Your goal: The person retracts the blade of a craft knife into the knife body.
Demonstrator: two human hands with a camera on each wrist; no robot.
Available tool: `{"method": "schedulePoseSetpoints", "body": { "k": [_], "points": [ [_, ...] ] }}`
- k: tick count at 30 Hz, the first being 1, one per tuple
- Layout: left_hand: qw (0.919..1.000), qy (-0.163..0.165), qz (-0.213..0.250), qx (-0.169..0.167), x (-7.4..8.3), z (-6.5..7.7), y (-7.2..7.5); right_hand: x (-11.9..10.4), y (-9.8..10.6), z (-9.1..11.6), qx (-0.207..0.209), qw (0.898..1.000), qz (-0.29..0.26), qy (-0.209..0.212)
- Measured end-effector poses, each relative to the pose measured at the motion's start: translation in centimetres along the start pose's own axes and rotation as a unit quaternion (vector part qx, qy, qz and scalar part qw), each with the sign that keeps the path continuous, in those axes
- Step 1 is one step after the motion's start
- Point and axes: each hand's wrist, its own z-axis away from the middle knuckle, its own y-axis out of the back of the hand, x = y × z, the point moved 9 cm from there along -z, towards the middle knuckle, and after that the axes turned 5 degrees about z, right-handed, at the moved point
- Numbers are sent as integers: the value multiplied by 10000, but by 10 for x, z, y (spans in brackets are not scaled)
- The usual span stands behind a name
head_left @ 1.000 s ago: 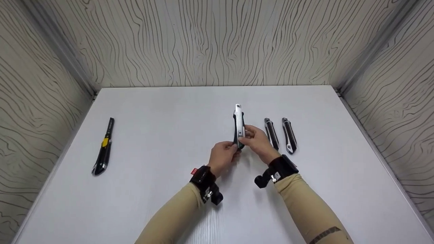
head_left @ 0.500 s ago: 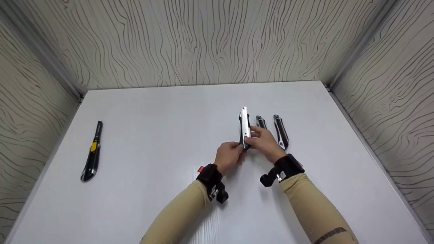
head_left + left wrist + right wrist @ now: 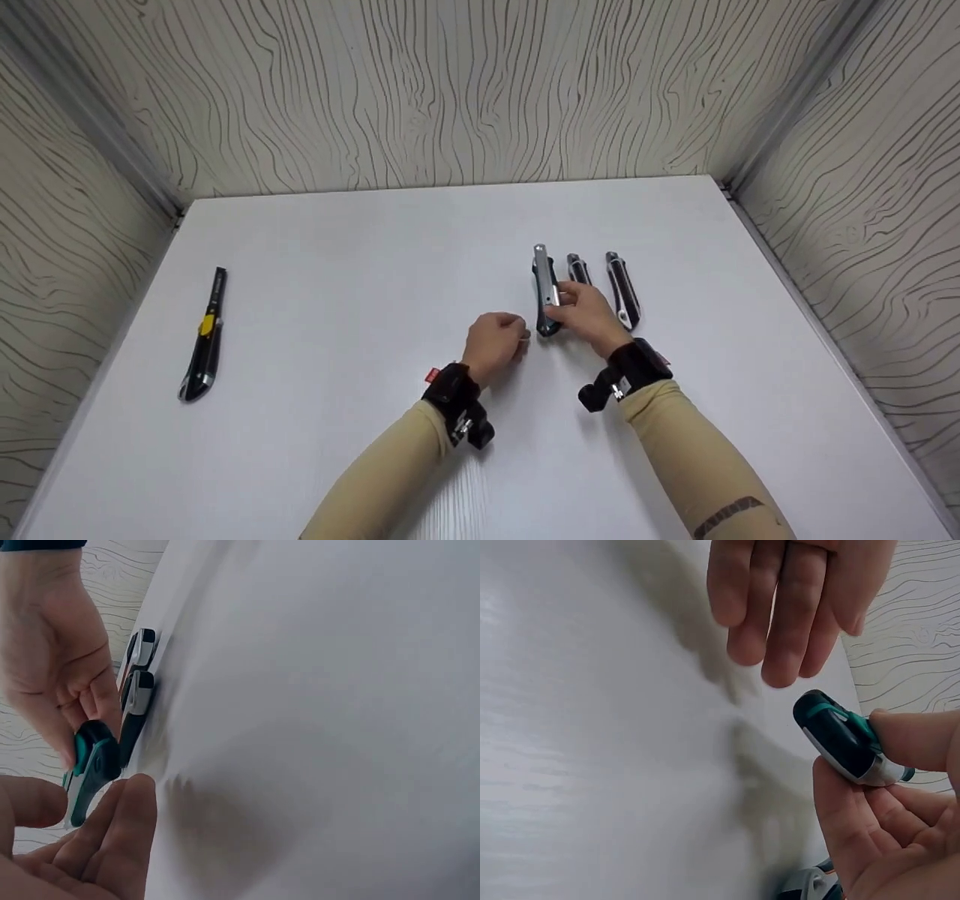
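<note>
My right hand (image 3: 591, 315) pinches a utility knife (image 3: 545, 285) with a silver top and dark green body, its narrow end toward the back wall. In the right wrist view, thumb and fingers grip the knife (image 3: 836, 736) from both sides, its rounded green butt sticking out. Just left of that butt is my left hand (image 3: 493, 346), holding nothing. The left wrist view shows this hand (image 3: 112, 847) with thumb and fingers apart and the knife (image 3: 96, 765) beyond them. A second utility knife (image 3: 578, 270), black and silver, is partly hidden behind my right hand.
Another black and silver utility knife (image 3: 624, 291) lies at the far right of the row. Well to the left rests a black snap-off knife (image 3: 204, 349) with a yellow slider. Wood-patterned panels (image 3: 450, 90) enclose the white table (image 3: 337, 300) at the back and sides.
My left hand has let go of the knife's butt and drawn slightly left. My right hand still holds the knife, now lowered a little. The head view has shifted slightly.
</note>
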Motion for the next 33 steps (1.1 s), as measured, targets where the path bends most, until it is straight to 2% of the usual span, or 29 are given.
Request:
{"method": "schedulePoseSetpoints", "body": {
  "k": [6, 14, 27, 33],
  "points": [
    [9989, 240, 394, 84, -6, 3, 19, -1, 1, -4, 175, 9950, 980, -104],
    [9987, 149, 458, 146, -8, 8, 31, -9, -1, -6, 476, 9768, 2081, 139],
    [9981, 182, 574, 152, -11, 11, 36, -17, 0, -5, 641, 9599, 2724, 198],
    [9977, 128, 635, 175, -9, 13, 37, -23, 4, -1, 960, 9403, 3259, 175]
  ]
}}
